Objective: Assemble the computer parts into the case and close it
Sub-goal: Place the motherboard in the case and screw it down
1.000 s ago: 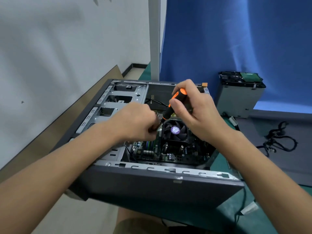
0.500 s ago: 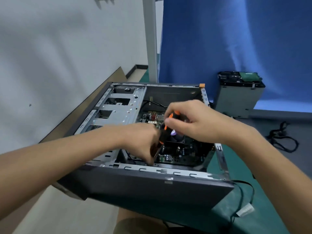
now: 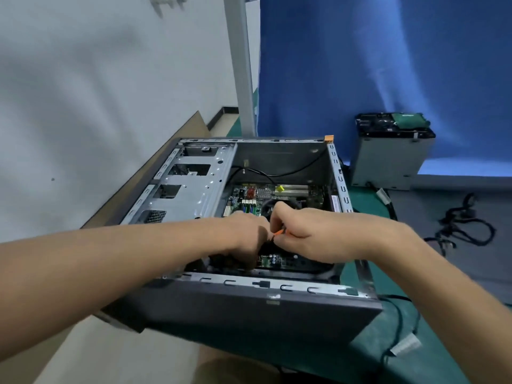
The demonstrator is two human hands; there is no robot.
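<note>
The right hand (image 3: 310, 236) is gripping the orange screwdriver (image 3: 280, 231) inside the case (image 3: 249, 309); the left hand (image 3: 243, 234) is curling beside it, and I cannot tell what it is holding.

Computer case (image 3: 249, 311) laid open on table (image 3: 346, 364). Motherboard (image 3: 249, 202) seated in case; drive rack (image 3: 194, 187) fitted to its left. Metal box (image 3: 388, 162) placed behind case, to right; cables (image 3: 468, 228) laid further right.

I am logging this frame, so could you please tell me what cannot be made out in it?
All in the head view:
Screwdriver: only an orange sliver shows; the right hand hides the handle, and both hands hide shaft and tip.
Left hand: its own back hides the fingers and anything they hold.
Fan: mostly covered by both hands.
Motherboard: markings too small and blurred to read.
</note>
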